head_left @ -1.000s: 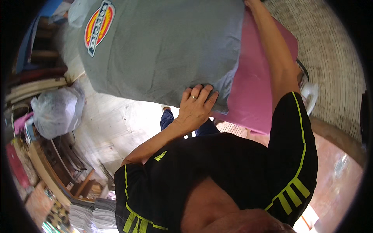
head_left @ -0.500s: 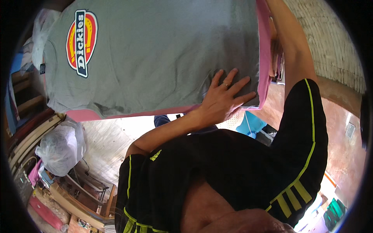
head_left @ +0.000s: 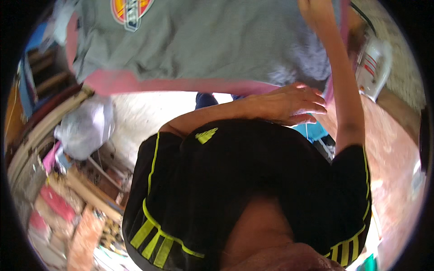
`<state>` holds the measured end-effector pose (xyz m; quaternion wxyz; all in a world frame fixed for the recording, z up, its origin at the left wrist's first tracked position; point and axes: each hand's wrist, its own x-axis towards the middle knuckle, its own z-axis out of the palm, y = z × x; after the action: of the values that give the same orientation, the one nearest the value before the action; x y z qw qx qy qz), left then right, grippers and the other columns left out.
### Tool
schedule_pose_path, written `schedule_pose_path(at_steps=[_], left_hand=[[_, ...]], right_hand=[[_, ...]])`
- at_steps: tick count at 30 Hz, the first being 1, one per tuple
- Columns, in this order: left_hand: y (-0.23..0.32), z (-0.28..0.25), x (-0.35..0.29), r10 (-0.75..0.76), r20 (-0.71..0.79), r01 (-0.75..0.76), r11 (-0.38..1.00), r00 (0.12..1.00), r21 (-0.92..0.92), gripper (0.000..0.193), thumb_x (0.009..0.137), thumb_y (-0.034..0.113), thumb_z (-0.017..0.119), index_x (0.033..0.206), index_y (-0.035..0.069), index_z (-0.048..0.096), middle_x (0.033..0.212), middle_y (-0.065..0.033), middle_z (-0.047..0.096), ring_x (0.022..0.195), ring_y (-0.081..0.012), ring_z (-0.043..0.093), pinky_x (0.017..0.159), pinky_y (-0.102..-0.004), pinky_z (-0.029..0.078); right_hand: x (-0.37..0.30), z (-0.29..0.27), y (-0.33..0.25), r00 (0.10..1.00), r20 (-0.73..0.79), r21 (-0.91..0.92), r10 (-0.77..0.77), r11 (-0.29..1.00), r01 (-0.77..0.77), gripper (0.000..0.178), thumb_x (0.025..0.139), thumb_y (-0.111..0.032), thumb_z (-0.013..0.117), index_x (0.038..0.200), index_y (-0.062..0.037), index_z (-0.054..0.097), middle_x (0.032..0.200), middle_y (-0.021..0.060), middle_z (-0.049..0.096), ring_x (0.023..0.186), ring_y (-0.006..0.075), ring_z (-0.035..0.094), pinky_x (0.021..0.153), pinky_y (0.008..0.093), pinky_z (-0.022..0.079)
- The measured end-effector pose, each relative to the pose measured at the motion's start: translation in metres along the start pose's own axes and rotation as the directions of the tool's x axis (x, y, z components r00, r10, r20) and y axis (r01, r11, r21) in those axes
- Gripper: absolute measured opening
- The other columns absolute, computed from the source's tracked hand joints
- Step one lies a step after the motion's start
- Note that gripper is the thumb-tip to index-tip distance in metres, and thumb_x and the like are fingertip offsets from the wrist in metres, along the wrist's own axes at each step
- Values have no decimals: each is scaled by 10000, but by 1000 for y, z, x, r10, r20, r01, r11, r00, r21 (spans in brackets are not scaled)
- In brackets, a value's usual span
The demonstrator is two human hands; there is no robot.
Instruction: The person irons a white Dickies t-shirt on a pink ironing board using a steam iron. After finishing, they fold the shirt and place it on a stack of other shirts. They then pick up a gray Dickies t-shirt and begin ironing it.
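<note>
A grey T-shirt (head_left: 203,45) with a red and yellow badge print lies spread over a pink-covered board (head_left: 149,86). The shirt is wrinkled along its near side. My left hand (head_left: 296,101) is at the board's near edge, by the right corner of the shirt. Its fingers point right, apart, and nothing shows in them. My right hand (head_left: 314,11) reaches over the shirt's right end at the top of the picture. Its fingertips are cut off by the frame, so its grip is hidden.
Right of my right forearm stands a white handled object (head_left: 373,67) with red marks, perhaps an iron; a dark cord (head_left: 364,17) runs nearby. A stuffed clear plastic bag (head_left: 86,126) sits at left, among stacked boards and wooden furniture. Something blue (head_left: 312,131) is below my left hand.
My left hand has lifted off the shirt and moved right and nearer to me. My right hand has come into view at the top. The white object now shows at right.
</note>
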<state>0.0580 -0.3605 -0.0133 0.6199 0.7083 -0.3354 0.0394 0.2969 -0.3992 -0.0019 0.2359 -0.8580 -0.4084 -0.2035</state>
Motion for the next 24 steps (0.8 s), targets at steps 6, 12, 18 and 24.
schedule_pose_path(at_steps=[6,12,18,24], left_hand=[[60,-121,-115,-18,-545,474,517,838,713,159,769,174,755,906,141,681,920,-33,644,934,-265,592,808,-432,386],[96,-164,-214,-143,-950,929,293,277,226,380,803,344,791,889,25,604,775,-109,588,811,-316,551,716,-458,396],[79,-156,-216,-37,-979,894,415,199,166,310,751,356,819,806,92,667,832,-46,597,848,-274,547,761,-444,335],[94,-169,-237,-88,-923,922,142,373,359,340,791,396,775,676,89,688,873,-30,624,868,-271,554,766,-451,333]], right_hand=[[-72,-22,-32,981,154,-250,115,965,-74,522,981,-390,537,1445,-165,459,1508,78,423,1399,309,374,1122,491,315],[-69,-25,-32,975,143,-291,171,949,-124,531,990,-413,502,1453,-160,445,1524,84,400,1414,301,350,1119,503,316],[-63,-28,-32,970,193,-293,150,952,-89,536,1009,-390,468,1471,-126,414,1535,97,376,1421,322,333,1126,502,306],[-65,-30,-36,945,253,-341,206,933,-112,551,1010,-378,461,1490,-119,384,1567,94,325,1445,325,289,1149,502,278]])
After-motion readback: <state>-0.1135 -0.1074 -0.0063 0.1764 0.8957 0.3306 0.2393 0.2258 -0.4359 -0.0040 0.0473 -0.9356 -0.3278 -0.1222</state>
